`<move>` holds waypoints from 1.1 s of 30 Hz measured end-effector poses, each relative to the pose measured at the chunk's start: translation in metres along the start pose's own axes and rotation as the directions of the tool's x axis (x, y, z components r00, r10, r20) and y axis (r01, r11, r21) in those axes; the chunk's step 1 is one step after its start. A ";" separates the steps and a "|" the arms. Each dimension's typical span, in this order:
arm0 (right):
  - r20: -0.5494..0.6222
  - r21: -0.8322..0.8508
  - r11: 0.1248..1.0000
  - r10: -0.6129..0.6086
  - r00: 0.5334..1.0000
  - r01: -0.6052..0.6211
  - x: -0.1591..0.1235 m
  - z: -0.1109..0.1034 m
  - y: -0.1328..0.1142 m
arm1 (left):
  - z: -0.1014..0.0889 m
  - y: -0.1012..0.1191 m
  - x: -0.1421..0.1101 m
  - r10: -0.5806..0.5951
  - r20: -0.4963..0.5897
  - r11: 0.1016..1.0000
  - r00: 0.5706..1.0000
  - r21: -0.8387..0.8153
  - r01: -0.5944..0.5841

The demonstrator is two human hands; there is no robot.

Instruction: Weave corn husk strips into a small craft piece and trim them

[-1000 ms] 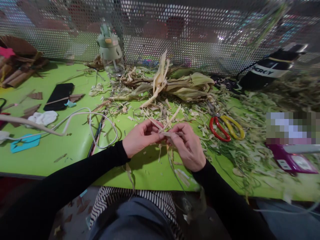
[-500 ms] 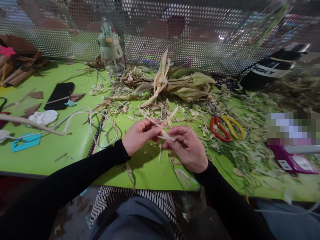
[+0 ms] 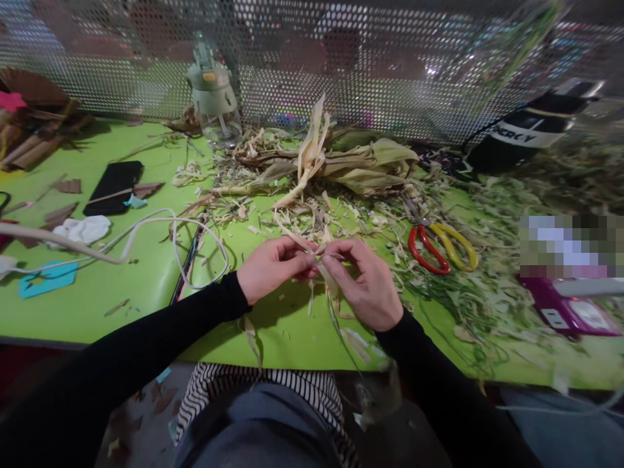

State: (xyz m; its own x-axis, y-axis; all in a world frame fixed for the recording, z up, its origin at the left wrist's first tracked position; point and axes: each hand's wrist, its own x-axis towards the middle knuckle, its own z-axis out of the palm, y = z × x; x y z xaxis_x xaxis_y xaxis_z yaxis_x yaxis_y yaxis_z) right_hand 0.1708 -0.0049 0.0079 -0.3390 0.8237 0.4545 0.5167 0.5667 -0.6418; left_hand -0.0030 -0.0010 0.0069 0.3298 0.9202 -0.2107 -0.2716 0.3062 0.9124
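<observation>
Pale corn husk strips cross between my two hands, just above the near part of the green table. My left hand pinches the strips from the left with thumb and fingers. From the other side my right hand is closed on them, its thumb and forefinger close to the left fingertips. One strip points up and left past my left fingers, another hangs down below. How the strips are folded at the crossing is hidden by the fingers. Behind my hands lies a heap of dried corn husks, with a pale piece standing upright.
Scissors with red and yellow handles lie right of my hands among husk scraps. A bottle stands behind. At left are a black phone, a white cable and a blue tag. A black bottle leans at right.
My right hand has drawn closer to my left fingertips and its fingers have turned. The strip end that lay across between the hands now hangs downward.
</observation>
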 end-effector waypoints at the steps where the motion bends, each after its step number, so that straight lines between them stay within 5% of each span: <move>1: 0.018 0.028 0.998 0.060 0.998 -0.060 -0.001 0.001 0.001 | 0.000 -0.001 0.000 0.012 0.009 1.000 1.000 0.002 -0.012; 8: 0.142 0.255 0.941 0.193 0.971 -0.224 -0.005 0.006 0.004 | -0.003 0.000 0.002 0.109 -0.075 0.992 0.991 0.078 -0.103; 12: 0.086 -0.089 0.996 -0.023 0.996 0.031 -0.005 0.006 -0.001 | -0.008 0.002 0.005 0.176 -0.180 0.969 0.968 0.207 -0.138; 15: 0.020 -0.260 0.927 -0.276 0.961 0.272 -0.004 0.006 -0.003 | -0.012 -0.001 0.004 0.224 -0.095 0.891 0.970 0.424 -0.165; 19: -0.048 -0.211 0.947 -0.255 0.966 0.240 -0.002 0.006 -0.002 | -0.009 -0.007 -0.002 0.219 0.084 0.763 0.972 0.606 -0.224; 25: -0.057 -0.156 0.982 -0.116 0.992 0.106 -0.002 0.006 -0.004 | -0.001 -0.007 -0.003 0.103 0.105 0.948 0.989 0.290 -0.129; 29: -0.100 -0.003 1.000 -0.004 0.995 0.003 -0.003 0.005 -0.001 | -0.001 -0.003 0.000 0.116 0.053 0.970 0.992 0.207 -0.125; 33: -0.133 0.108 0.993 -0.023 0.991 0.038 -0.004 0.007 0.007 | 0.000 -0.002 0.001 0.087 0.041 0.983 0.995 0.156 -0.093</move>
State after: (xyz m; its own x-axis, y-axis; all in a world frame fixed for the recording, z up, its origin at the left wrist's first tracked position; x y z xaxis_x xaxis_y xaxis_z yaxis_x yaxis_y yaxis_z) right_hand 0.1703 -0.0041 -0.0026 -0.2436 0.8008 0.5472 0.4154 0.5960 -0.6872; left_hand -0.0025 -0.0010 0.0053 0.3416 0.9327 -0.1157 -0.1563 0.1778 0.9716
